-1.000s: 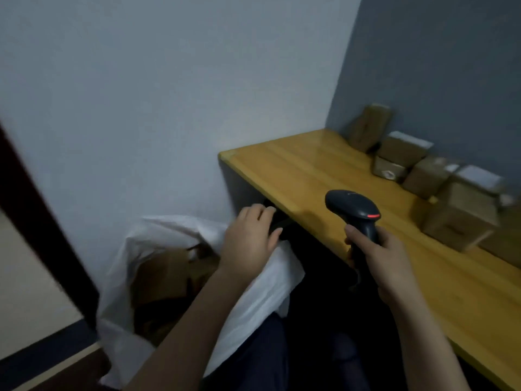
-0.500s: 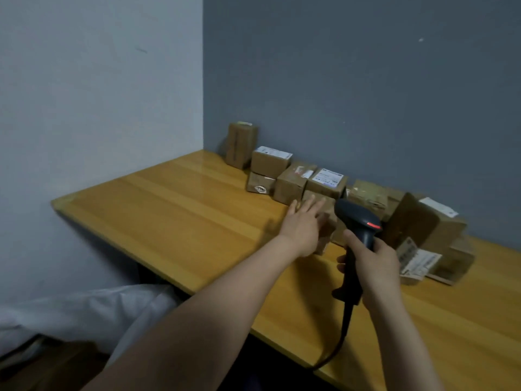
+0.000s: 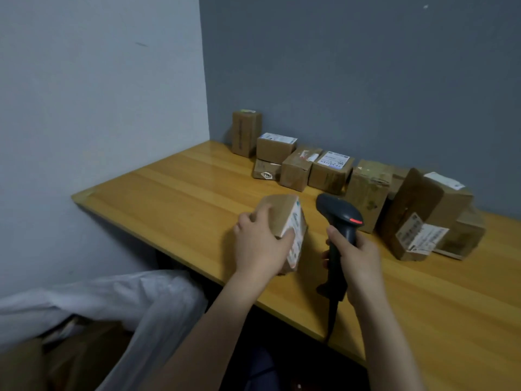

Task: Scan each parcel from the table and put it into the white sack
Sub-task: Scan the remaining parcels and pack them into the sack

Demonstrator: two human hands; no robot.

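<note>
My left hand [image 3: 260, 246] grips a small cardboard parcel [image 3: 283, 214] above the wooden table [image 3: 174, 190], its white label turned to the right. My right hand [image 3: 356, 261] holds a black barcode scanner [image 3: 339, 214] by its handle, close to the right of that parcel, head tilted toward the label. Several more brown parcels [image 3: 329, 169] stand in a row along the grey back wall. The white sack [image 3: 135, 294] lies open at the lower left below the table edge, with cardboard boxes [image 3: 56, 359] inside.
A tall parcel [image 3: 245, 132] stands in the corner. Larger boxes [image 3: 423, 215] crowd the right side of the table. The scanner cable [image 3: 331, 320] hangs over the front edge. Pale wall on the left, grey wall behind.
My left hand left the sack, reached to the row of parcels, and now holds one lifted toward me. The view swung right from the sack to the table. The scanner stayed in my right hand.
</note>
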